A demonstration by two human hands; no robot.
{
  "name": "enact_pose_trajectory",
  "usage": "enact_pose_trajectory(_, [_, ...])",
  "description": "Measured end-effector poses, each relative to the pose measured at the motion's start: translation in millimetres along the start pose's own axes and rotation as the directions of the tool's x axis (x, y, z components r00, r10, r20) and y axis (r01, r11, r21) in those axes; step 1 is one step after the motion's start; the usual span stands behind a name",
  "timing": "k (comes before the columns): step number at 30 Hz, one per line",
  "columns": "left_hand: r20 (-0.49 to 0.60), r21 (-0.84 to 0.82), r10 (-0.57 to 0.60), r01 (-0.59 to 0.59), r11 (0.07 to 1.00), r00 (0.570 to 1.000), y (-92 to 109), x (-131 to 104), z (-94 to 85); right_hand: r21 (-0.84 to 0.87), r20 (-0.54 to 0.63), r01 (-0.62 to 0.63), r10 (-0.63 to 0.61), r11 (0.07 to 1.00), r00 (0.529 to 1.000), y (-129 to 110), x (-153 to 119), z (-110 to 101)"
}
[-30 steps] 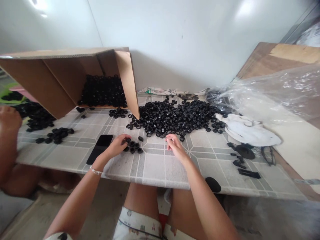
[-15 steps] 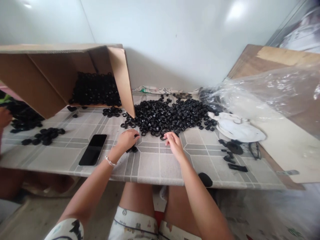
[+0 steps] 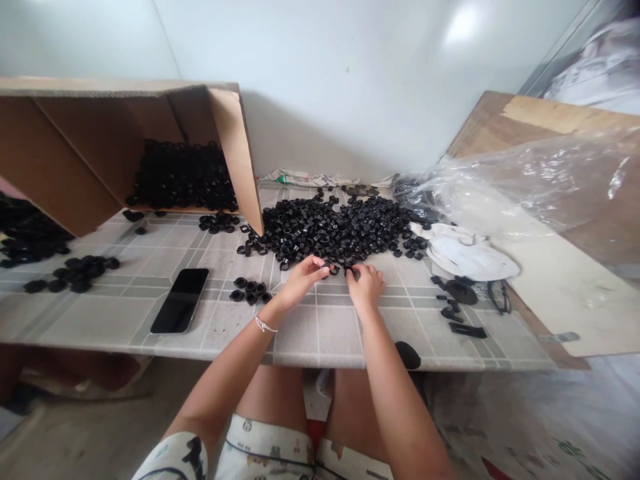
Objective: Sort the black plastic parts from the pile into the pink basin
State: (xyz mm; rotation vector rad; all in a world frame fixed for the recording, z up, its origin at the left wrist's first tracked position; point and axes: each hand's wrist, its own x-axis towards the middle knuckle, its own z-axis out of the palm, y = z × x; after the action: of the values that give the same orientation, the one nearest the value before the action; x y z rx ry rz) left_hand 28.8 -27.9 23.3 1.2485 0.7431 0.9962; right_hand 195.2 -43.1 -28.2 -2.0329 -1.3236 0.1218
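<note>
At the front edge of a wide heap of small black plastic rings (image 3: 325,227), both hands work close together. My left hand (image 3: 301,281), with a silver bracelet at the wrist, pinches a black ring between thumb and fingers. Right beside it, my right hand (image 3: 367,288) has its fingers curled round another black ring (image 3: 349,269), which they partly hide. Left of my left wrist lies a small group of black pieces (image 3: 250,291) on the checked tablecloth (image 3: 295,333).
A cardboard box (image 3: 245,160) on its side holds more black pieces at the left. A phone (image 3: 180,300) lies in front of it, near another black cluster (image 3: 75,272). To the right are a white cloth item (image 3: 465,252), clear plastic (image 3: 500,187) and a black strip (image 3: 467,330).
My left hand has moved right from the small group of black pieces to the heap's front edge. My right hand has shifted slightly right and turned, fingers curling onto a ring.
</note>
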Motion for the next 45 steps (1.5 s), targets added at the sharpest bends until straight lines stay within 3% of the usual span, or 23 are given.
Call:
enact_pose_trajectory(5, [0.032,-0.34,-0.088,0.093,0.936,0.996,-2.9,-8.2,-2.0,0.026,0.025,0.008,-0.008,1.0,1.0,2.8,2.9,0.3])
enact_pose_trajectory(13, [0.065,-0.467,-0.194,0.201,0.861,0.979,-3.3,-8.7,0.8,0.058,0.033,0.0,-0.002,0.998,0.999,4.2,3.4,1.9])
enact_pose_trajectory(18, [0.021,-0.547,-0.221,0.196,0.814,0.975,-6.7,-5.8,-6.6,0.004,0.025,0.088,-0.088,0.996,0.996,-1.3,-3.8,4.9])
enact_pose_trajectory(22, [-0.042,-0.562,-0.266,0.197,0.803,0.963,-8.9,-2.9,-10.4,0.207,-0.036,0.14,-0.136,0.968,0.99,4.9,1.2,9.8])
enact_pose_trajectory(26, [-0.064,-0.535,-0.295,0.216,0.816,0.953,-10.3,-1.1,-8.9,0.334,-0.109,0.041,-0.004,0.942,0.994,15.1,20.0,10.5])
enact_pose_trajectory(32, [-0.007,-0.542,-0.299,0.248,0.803,0.954,-11.3,-0.9,-8.0,0.21,0.085,0.115,-0.135,0.971,0.987,11.5,41.7,10.1])
enact_pose_trajectory(38, [-0.009,-0.558,-0.277,0.225,0.799,0.961,-10.2,-1.8,-9.8,0.306,0.1,0.059,-0.094,0.95,0.991,13.4,46.5,7.9])
enact_pose_trajectory(40, [-0.003,-0.557,-0.265,0.218,0.802,0.964,-9.7,-2.7,-9.5,0.397,0.063,-0.014,-0.012,0.918,0.998,11.9,44.5,4.4])
enact_pose_trajectory(42, [-0.005,-0.556,-0.252,0.207,0.805,0.968,-9.7,-3.5,-8.7,0.559,0.014,-0.077,0.083,0.825,0.996,5.3,39.0,0.1])
enact_pose_trajectory(45, [-0.025,-0.542,-0.223,0.174,0.822,0.974,-10.9,-3.9,-7.4,0.834,0.085,-0.108,0.067,0.542,0.994,-14.3,23.9,-3.7])
